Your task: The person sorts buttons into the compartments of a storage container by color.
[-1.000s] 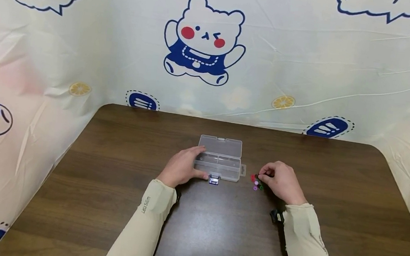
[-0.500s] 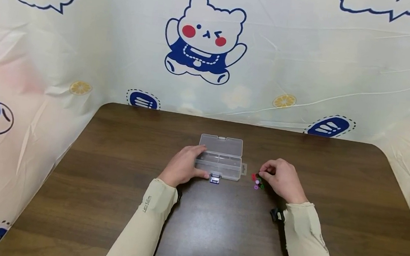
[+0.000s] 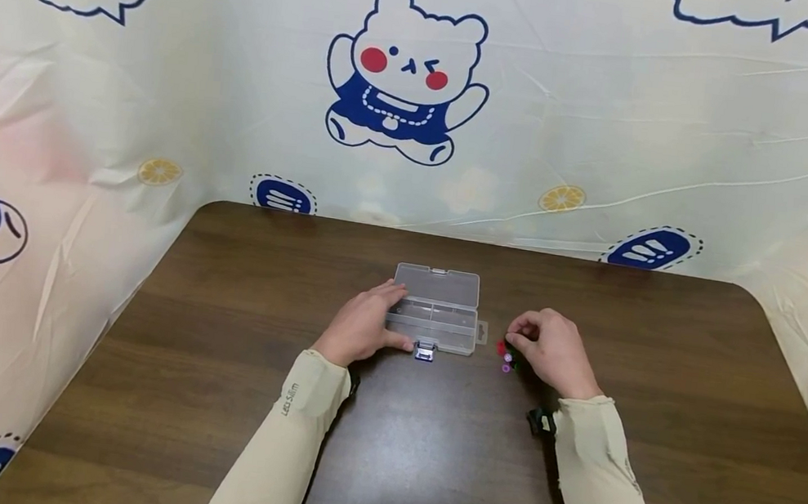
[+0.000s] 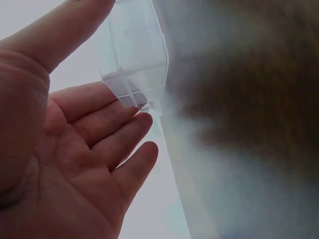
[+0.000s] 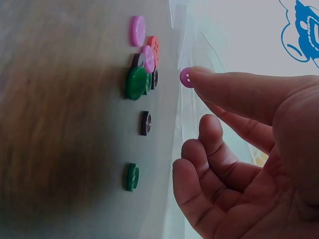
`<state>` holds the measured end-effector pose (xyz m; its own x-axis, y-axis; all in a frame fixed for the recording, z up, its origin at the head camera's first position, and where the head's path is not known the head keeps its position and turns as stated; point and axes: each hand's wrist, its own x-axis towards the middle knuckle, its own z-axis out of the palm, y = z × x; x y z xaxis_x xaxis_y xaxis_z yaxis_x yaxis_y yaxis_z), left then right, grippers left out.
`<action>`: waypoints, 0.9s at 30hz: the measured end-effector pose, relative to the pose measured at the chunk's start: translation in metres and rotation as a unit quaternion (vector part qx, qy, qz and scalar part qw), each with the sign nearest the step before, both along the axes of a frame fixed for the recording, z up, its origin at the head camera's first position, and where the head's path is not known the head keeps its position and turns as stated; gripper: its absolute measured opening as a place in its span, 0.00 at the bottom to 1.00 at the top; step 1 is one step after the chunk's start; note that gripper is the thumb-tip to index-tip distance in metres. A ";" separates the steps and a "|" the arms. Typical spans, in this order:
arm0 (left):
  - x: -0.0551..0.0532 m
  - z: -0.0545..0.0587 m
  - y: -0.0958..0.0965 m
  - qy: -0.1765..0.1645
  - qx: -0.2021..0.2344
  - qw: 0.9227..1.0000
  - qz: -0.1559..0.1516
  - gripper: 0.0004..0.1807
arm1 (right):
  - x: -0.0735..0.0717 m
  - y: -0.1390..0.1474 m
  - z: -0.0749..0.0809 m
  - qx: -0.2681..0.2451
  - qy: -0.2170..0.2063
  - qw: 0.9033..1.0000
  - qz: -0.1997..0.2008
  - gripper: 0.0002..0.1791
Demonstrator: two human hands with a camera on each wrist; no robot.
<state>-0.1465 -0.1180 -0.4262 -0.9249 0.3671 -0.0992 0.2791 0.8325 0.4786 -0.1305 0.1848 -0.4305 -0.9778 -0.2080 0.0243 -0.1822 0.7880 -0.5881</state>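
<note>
A clear plastic compartment box point(image 3: 439, 339) lies on the table with its lid point(image 3: 437, 285) laid back. My left hand point(image 3: 357, 328) holds the box's left end, thumb at the front edge and fingers toward the back. In the right wrist view, thumb and index finger of my right hand point(image 5: 234, 134) pinch a small purple button point(image 5: 186, 77) above the table. Several loose buttons lie below that hand: a large green button point(image 5: 135, 83), a pink button point(image 5: 138, 31), a red button point(image 5: 154, 50) and dark ones. The right hand partly hides this pile in the head view.
A blue-edged clasp point(image 3: 425, 352) projects from the box's front, and a hanging tab point(image 3: 482, 332) from its right end. The brown wooden table point(image 3: 418, 467) extends around both arms. A printed cloth point(image 3: 505, 131) hangs behind the table.
My right hand has shifted slightly left over the buttons, with its fingertips still pinched. The left hand keeps its hold on the box.
</note>
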 end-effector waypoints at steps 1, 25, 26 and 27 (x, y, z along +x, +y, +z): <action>0.000 0.000 0.000 -0.001 0.000 1.000 0.000 0.50 | 0.000 -0.001 0.001 -0.001 0.001 1.000 0.000 0.03; 0.002 0.000 0.002 -0.016 0.009 1.000 0.016 0.50 | -0.006 -0.026 0.006 -0.018 0.047 0.999 0.010 0.03; 0.002 0.000 0.002 -0.019 0.009 1.000 0.016 0.50 | -0.006 -0.027 0.006 -0.018 0.049 0.999 0.010 0.03; 0.002 0.000 0.001 -0.021 0.010 1.000 0.017 0.50 | -0.006 -0.028 0.006 -0.018 0.050 0.999 0.011 0.03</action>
